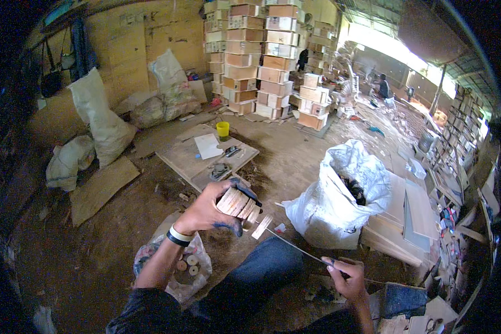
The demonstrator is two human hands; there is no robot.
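- tall stacks of wooden boxes (243, 58) stand by the yellow wall, piled one on another, likely to save floor space.
- a white sack (317, 209) sits upright beyond the right knee, its mouth gaping over dark contents, which seems to keep them within reach.
- a flat board (175, 155) lies on the floor ahead, bearing a white sheet (208, 146), a yellow cup (222, 131) and a few small dark items (too small to name surely); it probably keeps them off the dirt.
- a clear plastic bag (205, 276) lies under the left forearm, round pieces with holes showing in it, presumably handy to that side.
- the left hand (205, 207) is raised in front of the body, its darkened fingers grasping a row of pale discs, thumb below and fingers above, which looks meant to press them together.
- the right hand (348, 279), lower and to the right, has its fingers clenched on a thin rod (296, 246) that slants up toward the discs, perhaps to keep it steady.
- the row of discs (237, 204) lies within the left grip, its near end facing the rod.
- a small pale wooden piece (262, 227) is by the rod's far end, just beside the row; whether it is threaded on, i cannot tell.
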